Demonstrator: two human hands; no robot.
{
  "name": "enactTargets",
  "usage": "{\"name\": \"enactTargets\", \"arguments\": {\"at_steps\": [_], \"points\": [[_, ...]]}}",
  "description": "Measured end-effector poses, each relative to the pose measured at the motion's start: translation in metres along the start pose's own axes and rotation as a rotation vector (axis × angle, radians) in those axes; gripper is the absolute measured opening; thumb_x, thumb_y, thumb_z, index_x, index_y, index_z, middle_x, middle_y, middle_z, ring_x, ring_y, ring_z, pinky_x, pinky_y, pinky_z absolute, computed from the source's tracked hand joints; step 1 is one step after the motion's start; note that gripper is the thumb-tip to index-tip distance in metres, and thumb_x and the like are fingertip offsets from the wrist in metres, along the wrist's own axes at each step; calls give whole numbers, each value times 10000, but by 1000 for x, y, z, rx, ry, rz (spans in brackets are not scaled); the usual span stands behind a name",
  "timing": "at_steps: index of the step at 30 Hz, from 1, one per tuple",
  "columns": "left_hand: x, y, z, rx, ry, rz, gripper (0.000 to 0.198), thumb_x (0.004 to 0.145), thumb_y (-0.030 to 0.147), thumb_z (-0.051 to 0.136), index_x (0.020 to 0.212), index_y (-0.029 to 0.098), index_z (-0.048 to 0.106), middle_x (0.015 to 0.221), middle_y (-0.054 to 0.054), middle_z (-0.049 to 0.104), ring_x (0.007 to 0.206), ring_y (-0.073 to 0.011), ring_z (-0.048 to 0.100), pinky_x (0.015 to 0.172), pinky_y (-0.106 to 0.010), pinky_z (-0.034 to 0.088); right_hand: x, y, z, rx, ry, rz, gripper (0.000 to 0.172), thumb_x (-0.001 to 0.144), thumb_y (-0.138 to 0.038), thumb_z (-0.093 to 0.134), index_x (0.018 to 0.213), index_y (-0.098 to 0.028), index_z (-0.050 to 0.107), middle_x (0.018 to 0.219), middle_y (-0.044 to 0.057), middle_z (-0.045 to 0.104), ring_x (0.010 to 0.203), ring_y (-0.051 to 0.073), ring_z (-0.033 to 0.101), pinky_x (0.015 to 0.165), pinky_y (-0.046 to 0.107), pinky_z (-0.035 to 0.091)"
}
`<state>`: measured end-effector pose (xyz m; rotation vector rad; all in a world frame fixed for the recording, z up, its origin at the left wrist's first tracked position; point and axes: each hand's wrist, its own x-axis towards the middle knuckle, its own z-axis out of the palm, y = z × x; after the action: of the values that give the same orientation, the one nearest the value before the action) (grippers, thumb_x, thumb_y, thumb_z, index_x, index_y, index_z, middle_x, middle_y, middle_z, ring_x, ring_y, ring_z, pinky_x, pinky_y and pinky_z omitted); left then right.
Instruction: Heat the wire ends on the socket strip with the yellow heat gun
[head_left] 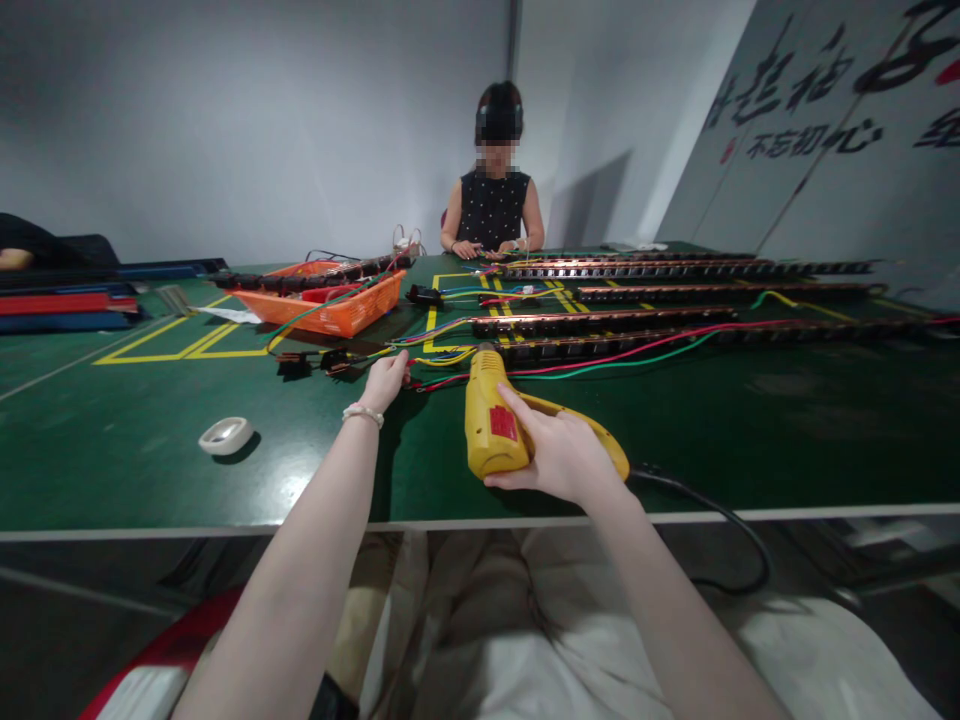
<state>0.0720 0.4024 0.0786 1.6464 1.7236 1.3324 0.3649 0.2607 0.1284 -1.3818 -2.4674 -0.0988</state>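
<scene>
Yellow plastic power drill (pixel 495 425) with a red label on its side lies on the near part of the green table (pixel 135 470), nose pointing away from the person, and the right hand (pixel 559 460) is closed around its handle end with the fingers laid over the body; a black cable (pixel 720 520) runs from the drill's back over the table edge. Just left of the drill, the left hand (pixel 385 380), with a white bead bracelet (pixel 363 412) at the wrist, is curled with its fingertips pinching a bundle of coloured wires (pixel 442 355) just ahead of the drill's nose. Further left, well apart from both hands, a white roll of tape (pixel 226 435) lies flat on the table. Beyond the hands, long dark strips fitted with copper bars (pixel 600 322) lie side by side across the table, with red and green wires trailing along them. Small black connectors (pixel 315 362) sit on the wires to the left, and behind them stands an orange plastic basket (pixel 330 312) inside yellow floor-tape lines. At the far side of the table sits another person (pixel 493 210) in a dark dotted sleeveless top, both hands down on the table.
</scene>
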Motion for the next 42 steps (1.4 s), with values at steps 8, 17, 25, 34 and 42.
{"name": "enactTargets", "arguments": {"at_steps": [8, 17, 25, 34, 42], "points": [[-2, 6, 1, 59, 29, 21, 509, 839, 527, 363, 474, 195, 488, 475, -16, 535, 493, -141, 496, 568, -273, 357, -5, -5, 3, -14, 8, 7, 1120, 641, -744, 570, 1480, -146, 132, 1044, 125, 669, 890, 299, 643, 810, 415, 448], [-2, 7, 4, 39, 62, 13, 484, 842, 504, 373, 481, 199, 477, 477, -8, 518, 498, -142, 487, 548, -271, 350, -12, -29, 3, -10, 10, 0, 1152, 604, -782, 567, 1476, -154, 152, 982, 107, 662, 841, 277, 633, 787, 382, 437], [2, 2, 7, 45, 83, 66, 484, 867, 517, 311, 528, 206, 460, 498, -6, 503, 514, -146, 483, 549, -268, 346, -8, -56, 5, -21, -1, -45, 1090, 680, -792, 455, 1475, -111, 152, 921, 112, 646, 786, 262, 616, 764, 388, 417], [3, -1, 8, 94, 69, 50, 510, 868, 529, 301, 520, 202, 481, 500, -22, 520, 524, -163, 496, 556, -275, 355, -2, -71, 7, 13, -16, -99, 1067, 715, -783, 413, 1474, -85, 139, 903, 109, 624, 779, 251, 606, 757, 392, 404], [-4, 10, 5, 82, 64, 19, 468, 866, 485, 332, 522, 201, 471, 502, -17, 513, 515, -161, 486, 544, -279, 326, 1, -75, 6, 20, -56, -133, 1122, 683, -838, 356, 1471, -67, 147, 918, 127, 620, 802, 271, 601, 763, 410, 414]]}}
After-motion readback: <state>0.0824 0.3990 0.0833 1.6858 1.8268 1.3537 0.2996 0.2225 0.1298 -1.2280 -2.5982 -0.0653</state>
